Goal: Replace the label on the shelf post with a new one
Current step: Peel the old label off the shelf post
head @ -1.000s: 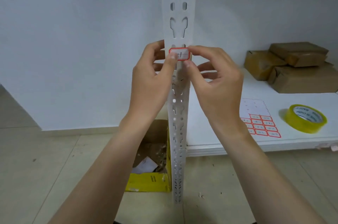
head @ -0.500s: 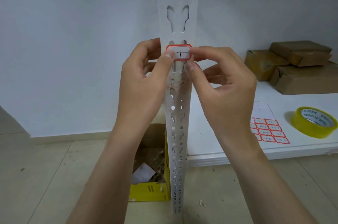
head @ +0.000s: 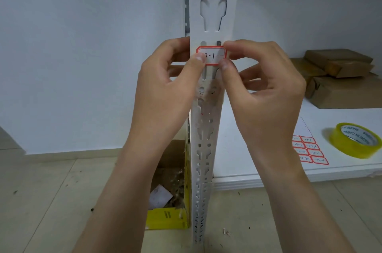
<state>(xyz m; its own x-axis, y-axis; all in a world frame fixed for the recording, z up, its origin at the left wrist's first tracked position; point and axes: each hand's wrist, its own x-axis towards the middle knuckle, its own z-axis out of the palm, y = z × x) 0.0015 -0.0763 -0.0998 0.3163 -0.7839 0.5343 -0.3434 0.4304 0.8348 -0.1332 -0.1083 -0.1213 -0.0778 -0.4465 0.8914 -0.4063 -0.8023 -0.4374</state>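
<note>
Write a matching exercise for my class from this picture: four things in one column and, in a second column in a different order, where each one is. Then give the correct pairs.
Things
1. red-bordered label
2. tape roll
3. label sheet
4. open box

Places
A. on the floor, left of the shelf post
B. flat on the shelf, between the post and the tape roll
C. on the post's front, held by the left hand and right hand
D. near the shelf's front edge, right of the label sheet

Pairs: 1-C, 2-D, 3-B, 4-A
</note>
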